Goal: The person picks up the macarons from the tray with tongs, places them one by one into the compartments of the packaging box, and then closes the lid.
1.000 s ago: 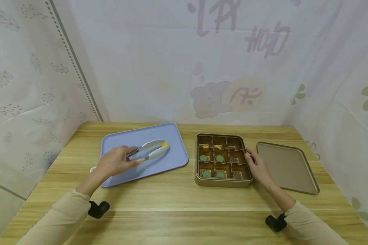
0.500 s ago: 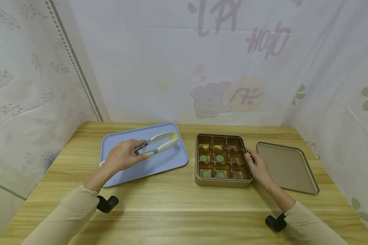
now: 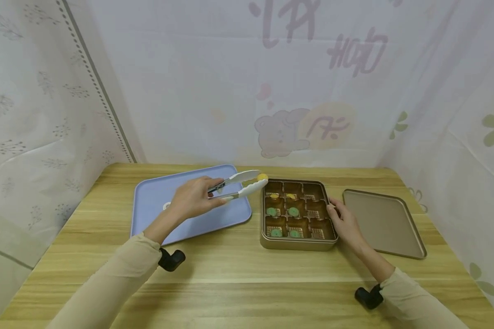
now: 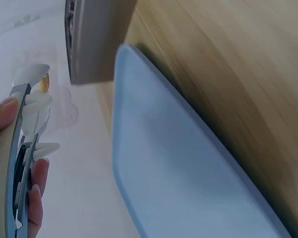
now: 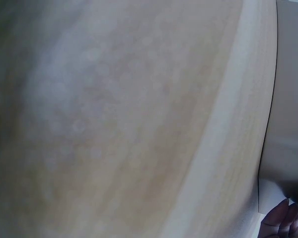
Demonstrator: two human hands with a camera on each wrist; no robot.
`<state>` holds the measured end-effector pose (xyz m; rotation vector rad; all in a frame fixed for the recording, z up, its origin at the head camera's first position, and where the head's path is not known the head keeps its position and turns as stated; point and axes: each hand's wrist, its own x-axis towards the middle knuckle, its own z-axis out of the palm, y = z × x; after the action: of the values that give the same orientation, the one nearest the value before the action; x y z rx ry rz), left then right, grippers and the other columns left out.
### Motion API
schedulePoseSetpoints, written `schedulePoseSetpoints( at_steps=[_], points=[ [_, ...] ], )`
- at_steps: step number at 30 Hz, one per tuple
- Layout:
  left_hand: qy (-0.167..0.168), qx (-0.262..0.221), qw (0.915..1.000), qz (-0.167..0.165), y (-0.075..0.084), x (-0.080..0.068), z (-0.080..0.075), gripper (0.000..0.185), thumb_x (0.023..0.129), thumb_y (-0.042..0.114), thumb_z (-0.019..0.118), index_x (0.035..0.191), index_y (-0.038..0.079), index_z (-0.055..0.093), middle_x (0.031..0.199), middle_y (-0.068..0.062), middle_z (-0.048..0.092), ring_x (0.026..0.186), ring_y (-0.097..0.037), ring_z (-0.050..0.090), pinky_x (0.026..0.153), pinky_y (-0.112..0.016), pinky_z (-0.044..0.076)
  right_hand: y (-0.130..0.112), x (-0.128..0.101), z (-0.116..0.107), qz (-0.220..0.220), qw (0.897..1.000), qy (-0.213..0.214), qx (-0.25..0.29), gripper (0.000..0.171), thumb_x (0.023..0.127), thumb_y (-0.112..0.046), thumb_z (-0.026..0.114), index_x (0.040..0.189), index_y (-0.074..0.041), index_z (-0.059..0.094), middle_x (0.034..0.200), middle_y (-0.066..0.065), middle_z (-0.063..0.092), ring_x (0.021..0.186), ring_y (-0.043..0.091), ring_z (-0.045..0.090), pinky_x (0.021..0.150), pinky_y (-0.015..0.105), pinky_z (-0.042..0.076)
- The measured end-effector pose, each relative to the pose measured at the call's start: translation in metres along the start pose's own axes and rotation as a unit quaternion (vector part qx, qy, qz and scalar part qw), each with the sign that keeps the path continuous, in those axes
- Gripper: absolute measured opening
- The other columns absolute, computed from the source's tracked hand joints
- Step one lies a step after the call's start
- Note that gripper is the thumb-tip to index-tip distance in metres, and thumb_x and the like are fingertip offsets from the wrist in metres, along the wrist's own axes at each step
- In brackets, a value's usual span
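My left hand (image 3: 193,199) grips white tongs (image 3: 239,184) whose tips pinch a small yellow piece (image 3: 262,177), held in the air just left of the far left corner of the gold box (image 3: 298,244). In the left wrist view the tongs (image 4: 25,144) and the yellow piece (image 4: 45,81) show beside my fingers (image 4: 37,191). The box has nine compartments; some hold yellow or green pieces. My right hand (image 3: 342,220) rests against the box's right side, fingers on its rim. In the right wrist view only fingertips (image 5: 283,218) show at the bottom edge.
A light blue tray (image 3: 156,203) lies left of the box on the wooden table (image 3: 238,274). The gold lid (image 3: 380,221) lies flat to the right. Printed curtains close in the back and both sides.
My left hand has carried the tongs and yellow piece rightward and up, off the blue tray to the box's far left corner. The right hand has stayed on the box.
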<state>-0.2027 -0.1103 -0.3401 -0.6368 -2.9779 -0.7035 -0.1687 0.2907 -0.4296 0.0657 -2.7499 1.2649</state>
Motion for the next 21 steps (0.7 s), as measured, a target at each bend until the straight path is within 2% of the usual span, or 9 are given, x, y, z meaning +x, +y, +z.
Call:
schedulePoseSetpoints(
  at_steps=[2, 5, 9, 12, 16, 19, 21],
  points=[
    [0.001, 0.000, 0.9999, 0.011, 0.008, 0.006, 0.003, 0.059, 0.084, 0.035, 0.075, 0.135, 0.011, 0.060, 0.101, -0.011, 0.068, 0.072, -0.015, 0.055, 0.054, -0.025, 0.038, 0.000, 0.001, 0.000, -0.002, 1.000, 0.001, 0.000, 0.047, 0.106, -0.023, 0.040, 0.144, 0.004, 0.042, 0.119, 0.028, 0.062, 0.103, 0.036, 0.062, 0.078, 0.023, 0.049],
    [0.001, 0.003, 0.9997, 0.025, 0.018, 0.014, 0.009, 0.058, 0.084, 0.035, 0.075, 0.135, 0.012, 0.061, 0.101, -0.010, 0.069, 0.070, -0.014, 0.054, 0.054, -0.025, 0.038, 0.000, 0.002, 0.000, -0.003, 1.000, 0.001, 0.000, 0.047, 0.106, -0.023, 0.040, 0.144, 0.004, 0.042, 0.120, 0.029, 0.062, 0.104, 0.039, 0.062, 0.080, 0.027, 0.051],
    [-0.013, -0.003, 0.9995, 0.028, 0.032, 0.024, 0.017, 0.057, 0.085, 0.037, 0.074, 0.135, 0.014, 0.060, 0.100, -0.008, 0.069, 0.069, -0.013, 0.054, 0.053, -0.024, 0.038, 0.001, 0.004, 0.001, -0.003, 1.000, 0.001, 0.001, 0.047, 0.106, -0.022, 0.041, 0.144, 0.004, 0.042, 0.117, 0.029, 0.063, 0.101, 0.038, 0.064, 0.079, 0.026, 0.051],
    [-0.021, -0.014, 0.9993, 0.026, 0.042, 0.032, 0.025, 0.058, 0.085, 0.038, 0.074, 0.136, 0.015, 0.059, 0.087, -0.004, 0.066, 0.063, -0.012, 0.050, 0.049, -0.024, 0.034, 0.002, 0.005, 0.002, -0.005, 1.000, 0.003, 0.003, 0.046, 0.106, -0.021, 0.042, 0.143, 0.004, 0.044, 0.111, 0.027, 0.065, 0.094, 0.028, 0.065, 0.075, 0.023, 0.050],
    [-0.025, -0.017, 0.9990, 0.032, 0.055, 0.042, 0.037, 0.060, 0.085, 0.039, 0.074, 0.137, 0.016, 0.058, 0.061, 0.004, 0.044, 0.051, -0.009, 0.034, 0.045, -0.022, 0.025, 0.004, 0.006, 0.002, -0.011, 1.000, 0.008, 0.003, 0.044, 0.105, -0.020, 0.043, 0.142, 0.005, 0.046, 0.106, 0.025, 0.066, 0.088, 0.018, 0.063, 0.072, 0.022, 0.050],
    [-0.032, -0.013, 0.9987, 0.036, 0.064, 0.047, 0.044, 0.061, 0.085, 0.041, 0.074, 0.138, 0.016, 0.058, 0.056, 0.004, 0.035, 0.048, -0.008, 0.026, 0.045, -0.022, 0.021, 0.005, 0.006, 0.003, -0.011, 1.000, 0.012, 0.000, 0.043, 0.105, -0.019, 0.043, 0.141, 0.006, 0.046, 0.103, 0.025, 0.066, 0.085, 0.014, 0.062, 0.072, 0.023, 0.050],
    [-0.035, -0.013, 0.9986, 0.036, 0.070, 0.049, 0.048, 0.061, 0.085, 0.040, 0.075, 0.137, 0.016, 0.058, 0.058, 0.003, 0.041, 0.048, -0.008, 0.026, 0.045, -0.022, 0.021, 0.005, 0.006, 0.003, -0.008, 1.000, 0.013, -0.002, 0.043, 0.105, -0.019, 0.043, 0.141, 0.006, 0.046, 0.103, 0.025, 0.066, 0.085, 0.014, 0.061, 0.072, 0.022, 0.049]
  ],
)
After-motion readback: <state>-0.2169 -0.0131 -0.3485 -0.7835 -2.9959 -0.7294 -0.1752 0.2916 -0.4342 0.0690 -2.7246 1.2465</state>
